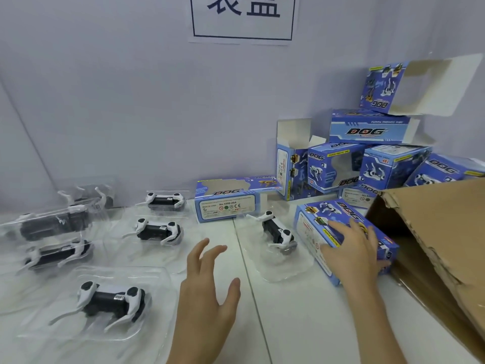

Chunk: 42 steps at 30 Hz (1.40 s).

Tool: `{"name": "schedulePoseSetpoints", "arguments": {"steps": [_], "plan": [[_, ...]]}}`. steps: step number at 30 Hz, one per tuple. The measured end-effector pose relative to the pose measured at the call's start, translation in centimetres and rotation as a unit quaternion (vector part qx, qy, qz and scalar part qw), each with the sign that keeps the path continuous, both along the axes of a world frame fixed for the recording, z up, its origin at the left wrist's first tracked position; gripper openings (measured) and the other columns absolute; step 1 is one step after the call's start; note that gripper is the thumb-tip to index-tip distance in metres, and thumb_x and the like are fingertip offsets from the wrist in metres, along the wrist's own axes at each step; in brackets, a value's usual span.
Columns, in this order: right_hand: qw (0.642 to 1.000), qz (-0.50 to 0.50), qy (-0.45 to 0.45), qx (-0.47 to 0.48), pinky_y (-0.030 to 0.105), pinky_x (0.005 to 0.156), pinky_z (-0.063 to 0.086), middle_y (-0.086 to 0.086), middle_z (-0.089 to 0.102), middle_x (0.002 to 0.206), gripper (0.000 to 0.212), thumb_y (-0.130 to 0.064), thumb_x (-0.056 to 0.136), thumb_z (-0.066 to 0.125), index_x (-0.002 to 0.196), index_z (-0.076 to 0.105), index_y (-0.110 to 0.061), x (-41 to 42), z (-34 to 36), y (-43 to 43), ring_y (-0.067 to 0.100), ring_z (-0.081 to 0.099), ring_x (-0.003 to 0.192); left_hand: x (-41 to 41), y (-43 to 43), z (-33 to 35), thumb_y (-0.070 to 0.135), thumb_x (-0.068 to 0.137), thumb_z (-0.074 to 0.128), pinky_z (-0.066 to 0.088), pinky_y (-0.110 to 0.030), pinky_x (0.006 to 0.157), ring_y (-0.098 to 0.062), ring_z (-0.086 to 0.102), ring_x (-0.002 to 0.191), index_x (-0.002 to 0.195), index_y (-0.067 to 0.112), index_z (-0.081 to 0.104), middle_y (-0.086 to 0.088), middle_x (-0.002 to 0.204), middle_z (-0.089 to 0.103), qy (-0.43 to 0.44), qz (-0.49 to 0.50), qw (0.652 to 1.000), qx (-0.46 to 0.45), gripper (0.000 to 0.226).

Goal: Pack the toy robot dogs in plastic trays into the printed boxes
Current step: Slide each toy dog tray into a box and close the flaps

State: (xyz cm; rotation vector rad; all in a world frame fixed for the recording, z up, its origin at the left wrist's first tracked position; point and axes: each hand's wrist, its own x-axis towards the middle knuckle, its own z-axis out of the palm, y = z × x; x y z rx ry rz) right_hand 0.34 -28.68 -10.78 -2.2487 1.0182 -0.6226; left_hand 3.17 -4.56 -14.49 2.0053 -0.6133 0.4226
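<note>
Several black-and-white toy robot dogs lie in clear plastic trays on the white table, one near me at the left (111, 300) and one in the middle (278, 231). A blue printed box (316, 236) lies on its side at the right, next to the cardboard carton. My right hand (353, 252) rests flat on top of this box with its fingers spread. My left hand (207, 285) hovers open above the table between the trays and holds nothing. Another blue box (227, 200) lies behind the middle tray.
A large brown cardboard carton (443, 237) lies open on its side at the right edge. A pile of blue printed boxes (367, 158), some with open flaps, is stacked against the back wall. A paper sign (242, 18) hangs on the wall.
</note>
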Motion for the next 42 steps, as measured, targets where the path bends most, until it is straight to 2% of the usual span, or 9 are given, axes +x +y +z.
{"name": "schedulePoseSetpoints", "arguments": {"steps": [6,10,14,19,23,31,36,39,42], "plan": [[0.962,-0.016,-0.271,0.022,0.049,0.118,0.028,0.013,0.048,0.150,0.045,-0.017,0.093,0.067,0.138,0.060,-0.014,0.0,0.1,0.3,0.029,0.031,0.146,0.2,0.2,-0.3,0.017,0.089,0.072,0.037,-0.003,0.076,0.022,0.046,0.108,0.114,0.049,0.048,0.027,0.144,0.031,0.019,0.000,1.000,0.003,0.048],[0.909,-0.011,-0.413,0.059,0.045,0.114,0.039,0.004,0.054,0.146,0.044,-0.018,0.093,0.069,0.136,0.062,-0.017,0.2,0.8,1.1,0.018,0.043,0.141,0.2,0.1,0.1,0.036,0.088,0.073,0.038,-0.009,0.088,0.014,0.049,0.119,0.125,0.043,0.049,0.032,0.135,0.044,0.087,-0.035,0.992,-0.090,0.044],[0.828,0.103,-0.537,0.126,0.020,0.087,0.056,-0.005,0.064,0.133,0.039,-0.025,0.101,0.059,0.139,0.058,-0.020,0.0,1.6,2.8,0.009,0.061,0.122,0.2,0.2,0.8,0.065,0.065,0.069,0.043,-0.017,0.092,0.011,0.054,0.119,0.129,0.043,0.048,0.033,0.131,0.052,0.165,-0.071,0.968,-0.177,0.071],[0.704,0.223,-0.522,0.427,0.040,0.064,0.063,-0.002,0.076,0.103,0.029,-0.032,0.101,0.046,0.104,0.075,-0.030,0.2,1.7,4.3,0.020,0.073,0.095,0.3,0.3,1.7,0.066,0.055,0.071,0.046,-0.031,0.103,0.007,0.057,0.120,0.133,0.045,0.044,0.024,0.137,0.055,0.203,-0.092,0.941,-0.255,0.086],[0.712,0.241,-0.458,0.476,0.037,0.045,0.057,0.005,0.076,0.080,0.060,-0.002,0.105,0.032,0.079,0.081,-0.025,0.7,1.0,5.8,0.024,0.073,0.065,0.4,0.5,2.0,0.065,0.053,0.072,0.046,-0.035,0.106,0.007,0.056,0.121,0.133,0.051,0.040,0.025,0.137,0.053,0.200,-0.082,0.936,-0.277,0.087],[0.789,0.396,-0.356,0.307,0.023,0.070,0.054,-0.005,0.074,0.095,0.023,-0.027,0.087,0.058,0.096,0.079,-0.025,1.1,0.4,7.6,0.009,0.067,0.086,0.8,1.2,2.4,0.081,0.043,0.077,0.041,-0.039,0.111,0.001,0.053,0.127,0.138,0.049,0.032,0.014,0.144,0.050,0.168,-0.041,0.928,-0.331,0.110],[0.797,0.487,-0.258,0.246,0.033,0.084,0.058,-0.006,0.073,0.116,0.033,-0.037,0.090,0.057,0.113,0.075,-0.022,0.8,0.2,8.3,0.012,0.066,0.114,0.9,1.8,2.5,0.079,0.037,0.085,0.058,-0.020,0.073,-0.011,0.072,0.100,0.137,0.019,0.049,0.006,0.112,0.074,0.184,-0.060,0.900,-0.391,0.123],[0.881,0.363,-0.260,0.157,0.039,0.104,0.047,-0.019,0.068,0.122,0.026,-0.038,0.091,0.064,0.113,0.073,-0.028,1.4,-0.1,8.3,0.001,0.058,0.120,1.1,2.3,2.4,0.077,0.039,0.086,0.059,-0.023,0.071,-0.015,0.073,0.099,0.130,0.024,0.056,0.003,0.111,0.075,0.195,-0.061,0.872,-0.445,0.109],[0.961,0.260,-0.020,-0.087,0.041,0.123,0.012,-0.018,0.035,0.156,0.051,-0.054,0.090,0.063,0.138,0.051,-0.040,1.9,-1.3,7.3,0.009,0.021,0.149,1.0,2.5,2.5,0.075,0.039,0.088,0.060,-0.027,0.071,-0.019,0.074,0.099,0.127,0.025,0.058,0.000,0.111,0.075,0.217,-0.082,0.862,-0.451,0.105]]}}
